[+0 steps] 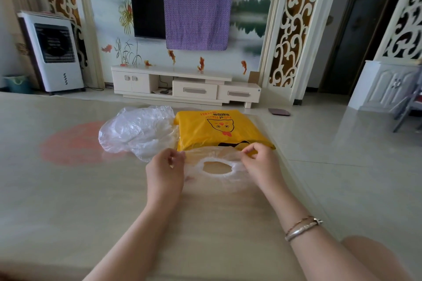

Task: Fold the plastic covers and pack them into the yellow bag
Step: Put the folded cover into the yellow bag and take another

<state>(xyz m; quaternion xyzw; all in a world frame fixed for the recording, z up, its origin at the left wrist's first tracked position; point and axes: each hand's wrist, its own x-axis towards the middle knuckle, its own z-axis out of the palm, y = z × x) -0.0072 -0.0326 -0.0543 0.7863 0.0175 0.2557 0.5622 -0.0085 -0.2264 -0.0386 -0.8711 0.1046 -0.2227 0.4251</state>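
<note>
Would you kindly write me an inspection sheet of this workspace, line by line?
Surface: pale glossy table with a pink patch at its left.
Job's things: yellow bag lying flat; one clear plastic cover spread in front of it, elastic opening facing up; a crumpled heap of clear covers left of the bag.
Clutter: nothing seen on the table.
Grippers: left hand and right hand each pinch the spread cover's far edge.
Cables: a dark cable on the floor beside the air cooler.
Surroundings: wall television half covered by purple cloth, white cabinet below.
</note>
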